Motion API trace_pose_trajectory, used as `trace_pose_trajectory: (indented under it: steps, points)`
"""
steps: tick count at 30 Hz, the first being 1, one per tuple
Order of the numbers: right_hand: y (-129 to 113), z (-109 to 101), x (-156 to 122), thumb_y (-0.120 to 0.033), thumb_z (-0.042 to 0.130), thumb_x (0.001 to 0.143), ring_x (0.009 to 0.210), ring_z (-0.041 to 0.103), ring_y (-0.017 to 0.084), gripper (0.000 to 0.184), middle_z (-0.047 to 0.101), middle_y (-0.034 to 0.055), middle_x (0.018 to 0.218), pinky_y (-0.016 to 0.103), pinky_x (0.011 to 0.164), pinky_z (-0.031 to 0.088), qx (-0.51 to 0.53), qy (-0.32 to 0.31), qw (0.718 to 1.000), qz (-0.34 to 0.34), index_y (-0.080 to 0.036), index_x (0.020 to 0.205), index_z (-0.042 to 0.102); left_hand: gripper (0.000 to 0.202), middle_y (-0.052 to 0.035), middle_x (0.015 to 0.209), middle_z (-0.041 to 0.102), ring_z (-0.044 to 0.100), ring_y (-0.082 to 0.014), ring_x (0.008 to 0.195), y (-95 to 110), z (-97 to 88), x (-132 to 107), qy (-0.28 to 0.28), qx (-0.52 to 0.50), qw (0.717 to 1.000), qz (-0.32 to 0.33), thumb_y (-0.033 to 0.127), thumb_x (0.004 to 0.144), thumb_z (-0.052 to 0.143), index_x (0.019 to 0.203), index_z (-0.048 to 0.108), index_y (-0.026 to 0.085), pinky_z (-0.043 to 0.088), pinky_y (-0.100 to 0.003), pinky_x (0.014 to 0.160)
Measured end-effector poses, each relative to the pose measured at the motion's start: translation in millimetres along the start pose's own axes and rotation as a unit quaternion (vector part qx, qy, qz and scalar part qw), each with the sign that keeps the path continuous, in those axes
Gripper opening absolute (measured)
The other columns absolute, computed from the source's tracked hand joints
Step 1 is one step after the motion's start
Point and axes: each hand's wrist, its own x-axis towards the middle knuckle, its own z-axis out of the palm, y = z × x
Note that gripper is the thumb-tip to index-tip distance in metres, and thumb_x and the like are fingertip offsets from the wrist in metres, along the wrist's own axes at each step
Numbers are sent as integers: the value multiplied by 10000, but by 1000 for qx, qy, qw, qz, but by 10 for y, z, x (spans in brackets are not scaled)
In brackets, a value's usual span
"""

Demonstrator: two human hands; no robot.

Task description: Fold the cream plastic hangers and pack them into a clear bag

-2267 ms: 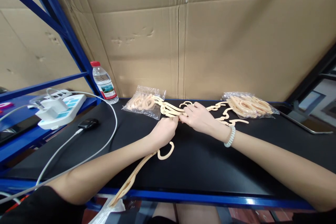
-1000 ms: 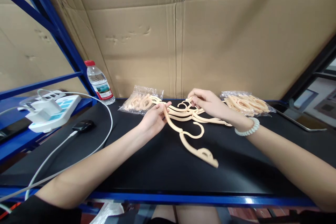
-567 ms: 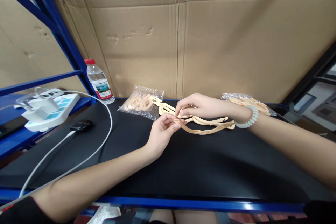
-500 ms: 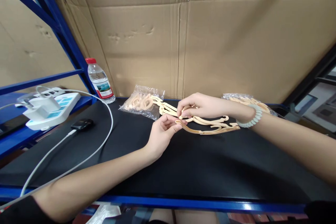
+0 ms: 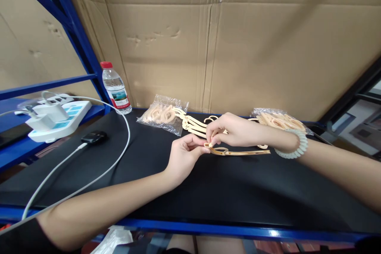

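The left hand [image 5: 183, 155] and right hand [image 5: 236, 131] both pinch one end of a thin beige hanger [image 5: 244, 152], low over the black surface [image 5: 208, 190]; it looks light, stiff yet snappable (thin plastic); hold near the thicker end.

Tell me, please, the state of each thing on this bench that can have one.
water bottle, upright, cap on.
held hanger, one end pinched between both hands.
left hand, fingers shut on held hanger.
right hand, fingers shut on held hanger.
left bag, open, loose hangers sticking out.
right bag, lying full; opening not visible.
charger, plugged into power strip.
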Motion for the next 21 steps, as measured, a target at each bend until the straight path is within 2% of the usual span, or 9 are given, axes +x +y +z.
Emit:
trace_pose_trajectory:
  steps: [2,7,14,21]
  points:
    - [-7,38,-8,-21,543,769,639,641,121,225,698,-13,681,207,609,440,-14,14,1000,1,-175,729,702,135,-14,645,716,679,-172,637,10,12,-22,3,2,1000,7,148,587,823,598,690,168,552,-281,669]
    - [-56,131,-20,-6,555,720,623,600,137,228,684,-4,649,248,637,407,-129,48,990,2,-178,677,698,139,1,605,693,655,-155,597,13,49,-71,18,12,1000,12,117,591,796,567,671,172,543,-263,635]
    - [-70,259,12,-30,565,729,630,609,162,185,686,12,640,286,660,374,-205,90,974,22,-176,676,665,134,-18,658,721,682,-185,662,-18,39,-59,42,20,999,12,113,601,783,573,666,171,550,-284,665]
    - [-237,388,56,-46,605,746,588,555,170,147,665,43,659,334,680,300,-353,103,929,39,-158,653,594,143,-2,619,692,666,-178,636,5,30,-19,51,19,998,16,109,604,779,570,657,175,545,-290,666]
